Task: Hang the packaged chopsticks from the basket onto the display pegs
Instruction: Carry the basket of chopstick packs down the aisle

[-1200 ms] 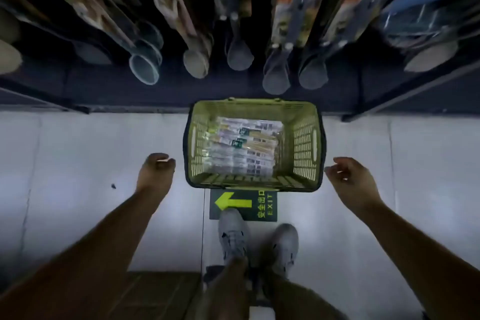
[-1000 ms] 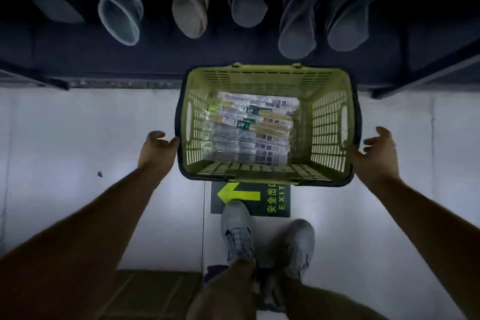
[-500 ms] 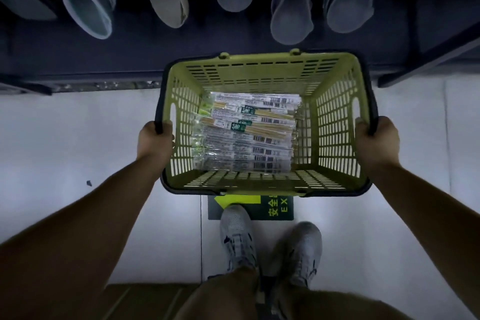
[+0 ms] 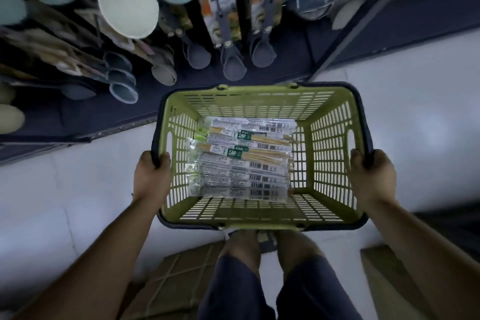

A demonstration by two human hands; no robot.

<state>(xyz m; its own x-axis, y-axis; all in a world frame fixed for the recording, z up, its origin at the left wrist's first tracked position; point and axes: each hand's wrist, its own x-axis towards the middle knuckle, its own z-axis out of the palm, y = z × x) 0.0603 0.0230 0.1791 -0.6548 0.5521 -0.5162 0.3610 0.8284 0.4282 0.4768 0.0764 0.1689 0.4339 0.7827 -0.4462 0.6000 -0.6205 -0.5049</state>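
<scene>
A green plastic basket with a dark rim is held in the air in front of me, above my legs. Several clear packs of chopsticks lie flat across its bottom, stacked side by side, some showing barcodes and green labels. My left hand grips the basket's left rim and my right hand grips its right rim. No display pegs for chopsticks can be told apart in the dark rack beyond the basket.
A dark display rack with hanging packaged spoons and ladles and pastel bowls or lids fills the top. A second shelf unit stands at the upper right. Pale floor tiles lie to both sides, cardboard near my legs.
My hands moved from beside the basket onto its side rims and closed on them. The basket came up off the floor and nearer. The view tilted up, showing more of the rack.
</scene>
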